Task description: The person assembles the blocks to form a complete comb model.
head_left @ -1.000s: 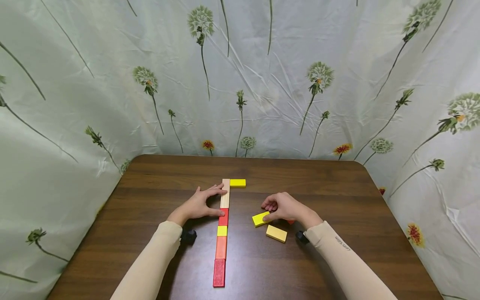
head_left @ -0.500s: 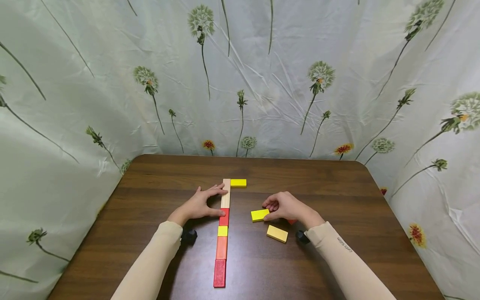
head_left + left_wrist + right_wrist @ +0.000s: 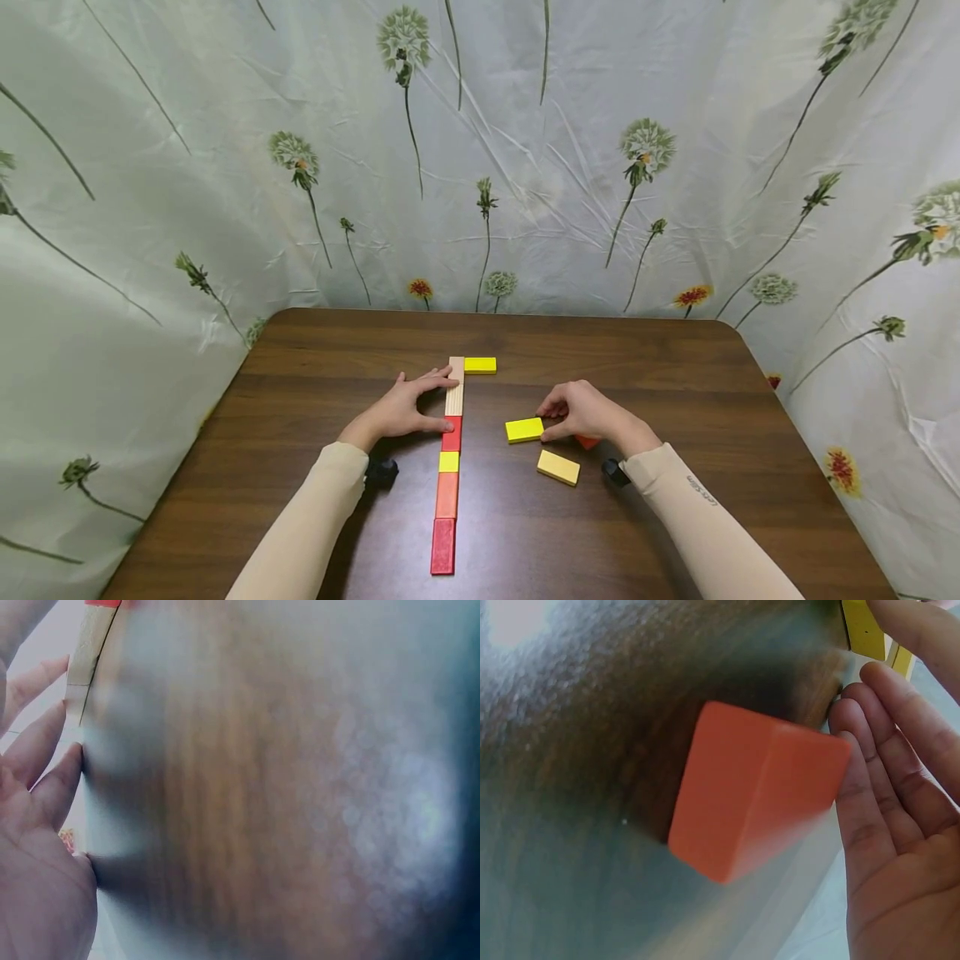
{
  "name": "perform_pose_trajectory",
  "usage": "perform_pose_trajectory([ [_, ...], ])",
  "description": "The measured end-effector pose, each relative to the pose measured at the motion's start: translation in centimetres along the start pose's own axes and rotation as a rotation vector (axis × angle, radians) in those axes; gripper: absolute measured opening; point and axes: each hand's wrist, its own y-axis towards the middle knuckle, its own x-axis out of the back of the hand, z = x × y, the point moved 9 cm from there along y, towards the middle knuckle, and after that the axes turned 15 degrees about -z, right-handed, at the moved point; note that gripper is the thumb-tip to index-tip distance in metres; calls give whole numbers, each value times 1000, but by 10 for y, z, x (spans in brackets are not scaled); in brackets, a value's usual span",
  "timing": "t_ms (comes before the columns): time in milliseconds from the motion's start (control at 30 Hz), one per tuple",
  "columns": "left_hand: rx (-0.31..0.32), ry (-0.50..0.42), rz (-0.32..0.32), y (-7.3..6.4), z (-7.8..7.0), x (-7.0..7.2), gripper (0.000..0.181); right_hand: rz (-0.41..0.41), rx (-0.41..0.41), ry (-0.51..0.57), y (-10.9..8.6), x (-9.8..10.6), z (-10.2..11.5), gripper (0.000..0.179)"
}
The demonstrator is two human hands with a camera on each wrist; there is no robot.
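My left hand (image 3: 405,408) rests along a row of wooden blocks with its fingers spread. Its fingertips lie at the natural wood blocks (image 3: 454,400), and its thumb touches a red block (image 3: 452,440). In the left wrist view, the fingertips (image 3: 71,754) line the left edge. My right hand (image 3: 588,412) is loosely bent, thumb tip right at the right end of a yellow block (image 3: 523,430) lying flat. An orange-red block (image 3: 587,442) sits partly hidden under that hand; the right wrist view shows this orange block (image 3: 750,795) large beside the fingers.
Nearer me, the row continues with a small yellow block (image 3: 448,462), an orange block (image 3: 446,496) and a red block (image 3: 443,547). Another yellow block (image 3: 480,366) juts right from the row's far end. A pale yellow block (image 3: 558,468) lies on the brown table (image 3: 337,333).
The yellow block by my right hand has turned to lie nearly level across, and the right thumb has slid off its top to its right end. My left hand has stayed put.
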Motion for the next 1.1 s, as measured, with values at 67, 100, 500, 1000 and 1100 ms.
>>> perform_pose_trajectory([
  [67,-1,5,0,0,1,0,79,-1,-5,1,0,0,0,28],
  [100,-2,6,-1,0,2,0,79,-1,-1,0,0,0,1,28],
  [500,3,13,8,0,5,-1,80,-41,9,24,4,0,-1,22],
  [1000,3,-16,11,0,0,0,78,-106,-59,93,27,1,-7,21],
  [1100,9,-11,17,-1,0,0,78,-129,-68,86,32,0,-8,22],
])
